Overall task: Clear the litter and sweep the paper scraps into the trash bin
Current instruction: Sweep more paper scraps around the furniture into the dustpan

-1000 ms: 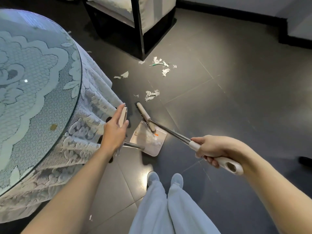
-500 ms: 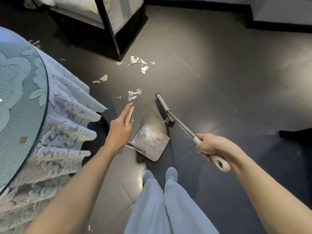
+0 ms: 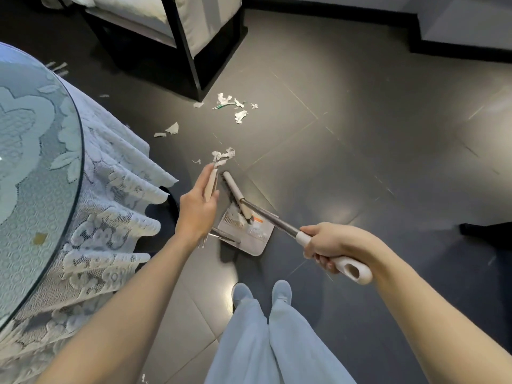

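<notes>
Since half a second ago the broom head (image 3: 235, 194) has swung back from open floor (image 3: 360, 134) to the mouth of the dustpan (image 3: 249, 238). The right grip (image 3: 329, 245) is clenched round the broom handle (image 3: 270, 217); the left grip (image 3: 198, 206) holds the dustpan's upright handle (image 3: 210, 184). The step in hand looks like sweeping scraps into the pan, where white bits already lie. The nearest paper scraps (image 3: 223, 157) sit just beyond the broom head; more scraps (image 3: 239, 112) lie near the corner of a black-framed seat (image 3: 180, 37). Next, the broom should reach past them and pull back. No bin shows. Dark glossy tiles; a lace-draped glass counter (image 3: 27, 176) stands left.
</notes>
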Motion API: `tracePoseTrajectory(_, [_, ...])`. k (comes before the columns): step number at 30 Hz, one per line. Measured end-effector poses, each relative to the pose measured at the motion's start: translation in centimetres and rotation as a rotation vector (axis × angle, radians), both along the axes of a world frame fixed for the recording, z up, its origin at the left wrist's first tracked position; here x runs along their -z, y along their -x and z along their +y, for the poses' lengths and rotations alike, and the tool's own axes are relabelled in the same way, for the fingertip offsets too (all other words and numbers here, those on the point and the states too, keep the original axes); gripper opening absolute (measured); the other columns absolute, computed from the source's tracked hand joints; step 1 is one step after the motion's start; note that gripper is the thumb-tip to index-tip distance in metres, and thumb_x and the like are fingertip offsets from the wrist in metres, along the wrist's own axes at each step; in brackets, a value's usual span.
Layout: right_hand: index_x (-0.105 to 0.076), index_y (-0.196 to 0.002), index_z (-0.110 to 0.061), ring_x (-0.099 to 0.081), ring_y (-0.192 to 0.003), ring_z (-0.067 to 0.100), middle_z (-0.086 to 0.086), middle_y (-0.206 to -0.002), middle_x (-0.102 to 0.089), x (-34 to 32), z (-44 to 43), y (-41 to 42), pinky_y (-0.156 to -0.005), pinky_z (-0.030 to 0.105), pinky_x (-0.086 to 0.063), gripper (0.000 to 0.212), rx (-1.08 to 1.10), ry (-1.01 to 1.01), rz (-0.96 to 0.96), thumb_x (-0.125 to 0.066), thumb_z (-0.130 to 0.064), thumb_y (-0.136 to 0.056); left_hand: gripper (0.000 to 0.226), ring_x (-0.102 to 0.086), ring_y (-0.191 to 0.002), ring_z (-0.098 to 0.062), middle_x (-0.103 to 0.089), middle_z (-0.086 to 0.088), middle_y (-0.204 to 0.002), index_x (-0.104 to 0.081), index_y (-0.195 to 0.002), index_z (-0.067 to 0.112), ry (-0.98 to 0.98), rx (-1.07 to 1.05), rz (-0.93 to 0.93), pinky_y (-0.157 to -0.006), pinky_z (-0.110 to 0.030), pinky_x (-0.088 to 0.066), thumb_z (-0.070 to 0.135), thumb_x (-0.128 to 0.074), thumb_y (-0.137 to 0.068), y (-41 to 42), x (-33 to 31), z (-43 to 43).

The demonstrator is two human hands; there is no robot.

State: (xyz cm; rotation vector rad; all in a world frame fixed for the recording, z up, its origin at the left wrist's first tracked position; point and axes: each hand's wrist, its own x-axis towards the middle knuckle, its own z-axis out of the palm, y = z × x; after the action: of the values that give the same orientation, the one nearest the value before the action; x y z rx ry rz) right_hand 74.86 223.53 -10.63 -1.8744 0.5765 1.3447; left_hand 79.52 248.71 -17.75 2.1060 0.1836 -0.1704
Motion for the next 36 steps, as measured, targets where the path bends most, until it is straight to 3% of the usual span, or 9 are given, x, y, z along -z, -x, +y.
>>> tracePoseTrajectory(3, [-0.054,-0.127,-0.018,-0.040,-0.041,0.013,0.004,-0.055,-0.047,-0.8,1.2,-2.1,-0.042,0.021,-0.038,0.045,-0.056,0.031,-0.081,-0.046,-0.002,-0.086,0.059,-0.061,-0.099,-0.021,-0.061,0.000,-0.121,-0.041,-0.141,0.046,0.000,-0.102,-0.009,-0.092,-0.042,-0.052,0.010,-0.055,-0.096,-1.1,0.1,1.3])
tracePoseTrajectory(7, [-0.049,-0.133,-0.012,-0.041,-0.040,0.015,0.007,-0.057,-0.048,-1.3,1.8,-6.8,-0.042,0.021,-0.038,0.047,-0.091,0.042,-0.153,-0.044,-0.001,-0.088,0.056,-0.057,-0.076,-0.002,-0.059,0.004,-0.109,-0.040,-0.141,0.046,-0.051,-0.171,-0.060,-0.072,-0.023,-0.050,0.015,-0.055,-0.097,-4.0,-0.2,2.2])
tracePoseTrajectory(13, [-0.054,-0.122,-0.008,-0.041,-0.033,0.014,0.007,-0.055,-0.048,0.1,1.1,-18.2,-0.039,0.020,-0.038,0.037,-0.185,0.025,-0.229,-0.046,0.000,-0.087,0.056,-0.060,-0.080,-0.009,-0.055,0.010,-0.119,-0.042,-0.142,0.041,-0.065,-0.344,-0.050,-0.066,-0.012,-0.047,0.011,-0.053,-0.096,-10.2,-0.4,2.9])
tracePoseTrajectory(17, [-0.055,-0.110,-0.011,-0.045,-0.039,0.018,0.006,-0.050,-0.050,2.3,1.5,-26.7,-0.046,0.027,-0.041,0.030,-0.316,0.053,-0.277,-0.040,-0.001,-0.086,0.056,-0.057,-0.095,-0.017,-0.047,0.018,-0.118,-0.043,-0.143,0.038,-0.081,-0.502,-0.031,-0.085,-0.039,-0.055,0.010,-0.052,-0.096,-14.8,-0.1,3.2])
tracePoseTrajectory(18, [-0.054,-0.111,-0.013,-0.046,-0.039,0.018,0.005,-0.048,-0.050,2.9,1.7,-28.6,-0.046,0.027,-0.041,0.032,-0.361,0.067,-0.286,-0.039,0.000,-0.086,0.056,-0.058,-0.093,-0.018,-0.048,0.017,-0.117,-0.042,-0.143,0.039,-0.086,-0.532,-0.018,-0.085,-0.038,-0.055,0.011,-0.052,-0.096,-16.1,0.1,3.2])
tracePoseTrajectory(22, [-0.051,-0.117,-0.013,-0.055,-0.050,0.022,0.005,-0.055,-0.057,4.8,2.5,-34.4,-0.050,0.027,-0.046,0.038,-0.534,0.133,-0.300,-0.039,0.001,-0.083,0.055,-0.051,-0.086,-0.004,-0.051,0.017,-0.113,-0.045,-0.141,0.040,-0.105,-0.625,0.012,-0.065,0.002,-0.037,0.013,-0.054,-0.095,-20.5,0.6,4.1])
tracePoseTrajectory(26, [-0.052,-0.119,-0.013,-0.054,-0.052,0.022,0.005,-0.059,-0.057,5.6,3.3,-37.2,-0.052,0.027,-0.045,0.040,-0.676,0.095,-0.234,-0.038,-0.002,-0.083,0.050,-0.060,-0.102,-0.017,-0.051,0.021,-0.124,-0.046,-0.139,0.041,-0.098,-0.720,-0.020,-0.088,-0.026,-0.050,0.018,-0.053,-0.095,-23.4,0.9,4.0])
tracePoseTrajectory(29, [-0.054,-0.115,-0.013,-0.050,-0.050,0.020,0.005,-0.059,-0.053,4.9,3.6,-38.2,-0.052,0.027,-0.044,0.037,-0.739,0.045,-0.143,-0.039,-0.003,-0.083,0.055,-0.062,-0.095,-0.034,-0.054,0.013,-0.121,-0.046,-0.139,0.041,-0.095,-0.718,0.004,-0.081,-0.045,-0.057,0.010,-0.052,-0.094,-25.4,0.8,2.8])
tracePoseTrajectory(36, [-0.057,-0.116,-0.025,-0.039,-0.039,0.010,0.002,-0.056,-0.044,1.5,1.3,-40.1,-0.039,0.017,-0.037,0.040,-0.591,-0.080,0.016,-0.046,-0.004,-0.084,0.052,-0.062,-0.099,-0.042,-0.051,0.016,-0.123,-0.044,-0.140,0.042,-0.115,-0.710,0.033,-0.089,-0.052,-0.053,0.016,-0.052,-0.096,-25.7,0.2,2.9])
